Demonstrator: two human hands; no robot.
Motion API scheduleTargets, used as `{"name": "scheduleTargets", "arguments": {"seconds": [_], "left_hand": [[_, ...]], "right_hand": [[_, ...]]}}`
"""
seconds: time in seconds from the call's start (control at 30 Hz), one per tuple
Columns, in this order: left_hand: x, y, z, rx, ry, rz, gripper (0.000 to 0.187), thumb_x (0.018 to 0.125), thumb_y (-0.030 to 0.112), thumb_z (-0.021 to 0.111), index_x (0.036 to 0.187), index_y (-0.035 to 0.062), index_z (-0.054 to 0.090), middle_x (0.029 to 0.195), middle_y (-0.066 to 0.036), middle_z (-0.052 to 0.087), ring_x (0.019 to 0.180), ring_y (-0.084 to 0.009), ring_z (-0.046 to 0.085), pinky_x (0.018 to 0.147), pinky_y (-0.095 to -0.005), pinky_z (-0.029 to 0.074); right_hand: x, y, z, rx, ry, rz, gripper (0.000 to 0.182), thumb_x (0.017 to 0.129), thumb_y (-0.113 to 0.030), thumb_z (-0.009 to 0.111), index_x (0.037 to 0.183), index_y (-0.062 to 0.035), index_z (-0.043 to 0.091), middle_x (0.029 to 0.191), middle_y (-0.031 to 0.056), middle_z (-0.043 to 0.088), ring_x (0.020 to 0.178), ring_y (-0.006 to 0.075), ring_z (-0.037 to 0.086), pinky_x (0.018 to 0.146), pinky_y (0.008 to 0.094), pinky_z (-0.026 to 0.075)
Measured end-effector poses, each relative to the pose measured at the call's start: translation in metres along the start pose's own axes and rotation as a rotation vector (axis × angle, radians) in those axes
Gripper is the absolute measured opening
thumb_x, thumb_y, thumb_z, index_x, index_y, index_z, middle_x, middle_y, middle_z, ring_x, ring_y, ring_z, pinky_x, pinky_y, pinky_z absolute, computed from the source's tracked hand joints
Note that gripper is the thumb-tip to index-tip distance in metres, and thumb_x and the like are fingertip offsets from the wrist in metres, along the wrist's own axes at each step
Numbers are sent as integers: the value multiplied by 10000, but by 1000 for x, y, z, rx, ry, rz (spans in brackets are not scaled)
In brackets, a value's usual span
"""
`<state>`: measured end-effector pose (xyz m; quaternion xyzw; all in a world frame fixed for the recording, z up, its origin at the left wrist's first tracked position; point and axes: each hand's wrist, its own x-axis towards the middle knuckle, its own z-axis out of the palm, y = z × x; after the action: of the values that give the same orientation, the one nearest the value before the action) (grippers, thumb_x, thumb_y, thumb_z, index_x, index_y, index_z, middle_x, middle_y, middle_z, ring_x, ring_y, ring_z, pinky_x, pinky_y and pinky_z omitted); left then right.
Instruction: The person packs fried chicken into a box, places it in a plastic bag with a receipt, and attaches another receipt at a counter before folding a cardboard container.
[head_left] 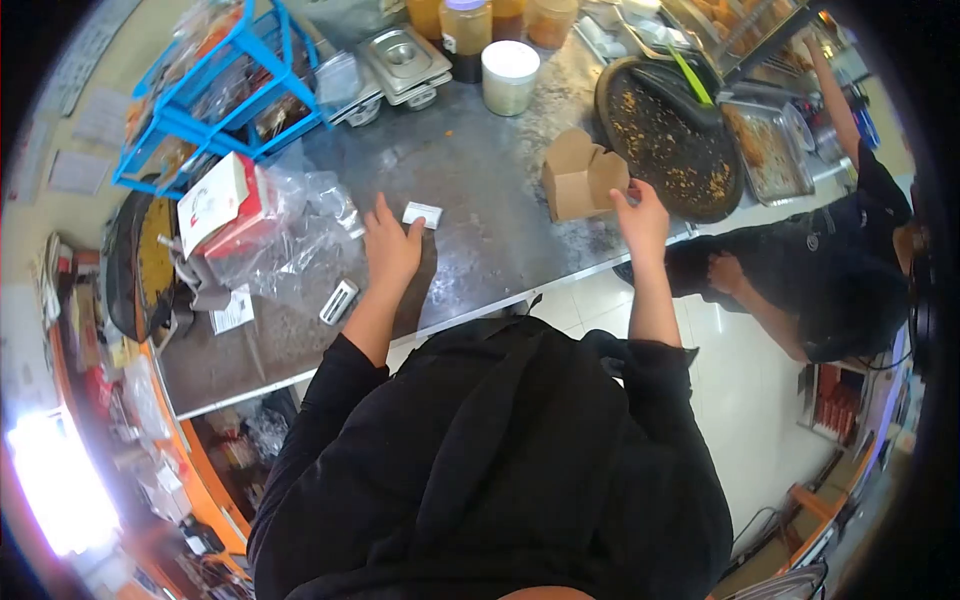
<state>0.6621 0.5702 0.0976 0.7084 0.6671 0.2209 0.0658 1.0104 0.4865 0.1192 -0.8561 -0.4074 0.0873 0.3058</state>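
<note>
At the right of the steel worktop (487, 225) stands a brown cardboard takeaway box (572, 188), its top flaps raised. My right hand (643, 222) pinches the box's right edge between thumb and fingers. My left hand (391, 246) reaches over the worktop with its fingers apart and nothing in it. Just beyond its thumb lies a small white packet (422, 214) with print on it. A white and dark stapler-like object (339, 302) rests to the left of my left wrist.
A blue plastic rack (215, 115), clear plastic bags (300, 225) and a red-and-white box (215, 205) crowd the left side. Behind are a white tub (510, 78), jars and metal pans. A round dark tray (665, 150) with crumbs sits at right, near another person (820, 260).
</note>
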Motion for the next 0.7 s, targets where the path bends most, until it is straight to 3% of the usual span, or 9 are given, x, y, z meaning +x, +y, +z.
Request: {"name": "scheduleTargets", "arguments": {"seconds": [0.1,0.17,0.23,0.27,0.33,0.47,0.57,0.67,0.7], "left_hand": [[6,50,-26,-298,-18,301,535,806,235,653,1251,11,459,1174,-193,497,1101,-366,455,940,-425,379],[-3,82,-32,-296,-154,596,550,789,285,656,1241,31,471,1177,-165,513,1111,-346,458,989,-453,337],[-11,118,-32,-301,-148,760,536,782,309,649,1226,51,495,1169,-139,526,1109,-332,463,1015,-531,263],[-14,130,-29,-306,-142,840,529,778,321,646,1218,62,507,1165,-127,532,1108,-324,466,1028,-570,227],[-13,141,-14,-191,-142,813,470,783,337,632,1166,75,556,1095,-96,577,1120,-293,472,1013,-637,161],[6,123,31,164,-243,797,370,797,350,621,1065,96,631,926,-43,646,1080,-234,531,984,-703,98],[21,106,17,-52,-412,694,298,848,337,589,1009,96,658,844,-33,651,992,-207,581,1020,-650,108],[25,108,-45,-606,-762,461,281,901,327,543,1007,95,662,848,-35,656,898,-191,615,1043,-601,114],[23,101,-44,-848,-821,473,263,916,278,551,1028,65,657,870,-31,669,902,-131,601,1015,-478,285]], "right_hand": [[1,4,16,123,-117,82,453,800,-326,647,1127,-19,585,969,164,660,847,305,648,776,375,492],[-14,-3,27,304,-175,127,434,807,-315,638,1127,-27,588,964,168,659,858,313,644,763,382,492],[-39,-7,43,404,-247,81,350,841,-246,605,1118,-33,594,954,159,661,859,298,645,756,365,493],[-51,-7,46,479,-312,35,298,864,-188,576,1115,-27,593,951,128,654,840,237,634,741,326,490],[-66,-1,48,624,-448,-62,219,912,-72,518,1109,-15,592,944,66,641,803,116,612,711,247,482],[-57,21,44,547,-376,-98,254,914,-6,479,1141,-34,588,971,63,631,806,108,586,723,241,474],[-33,19,28,517,-210,-322,294,895,26,486,1164,-40,583,1040,74,592,848,102,554,747,238,459],[-19,-12,-1,578,-292,-507,325,883,23,507,1191,-56,577,1058,75,559,880,114,533,773,235,438],[-19,-25,-12,607,-385,-535,345,870,13,534,1202,-70,582,1031,66,543,901,131,513,784,235,422]]}}
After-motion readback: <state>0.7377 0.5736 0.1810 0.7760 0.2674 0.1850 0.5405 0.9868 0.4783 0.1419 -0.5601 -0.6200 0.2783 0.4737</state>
